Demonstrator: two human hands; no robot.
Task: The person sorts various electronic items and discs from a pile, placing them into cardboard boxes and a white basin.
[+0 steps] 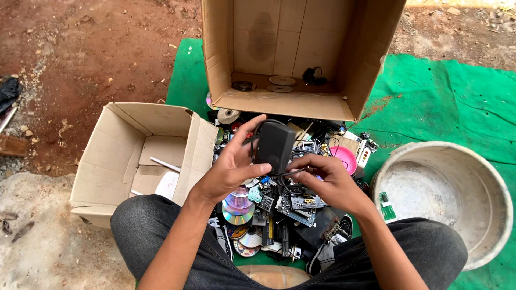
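Head-worn view, steeply downward, close.

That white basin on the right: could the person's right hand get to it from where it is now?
Probably yes. The basin stands open-topped just beside the right hand, with nothing between them, but that hand is pinching the black adapter's cord and would need to let go.

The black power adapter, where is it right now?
Centre of the head view: the black power adapter sits in the left hand, above the scrap pile, right hand pinching its cord.

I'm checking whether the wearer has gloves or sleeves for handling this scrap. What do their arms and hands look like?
Both arms are bare up to the frame edge: no sleeves in view. The left hand and right hand are ungloved, five fingers each, with no ring, watch or bracelet visible. Below them, dark grey jeans cover the knees.
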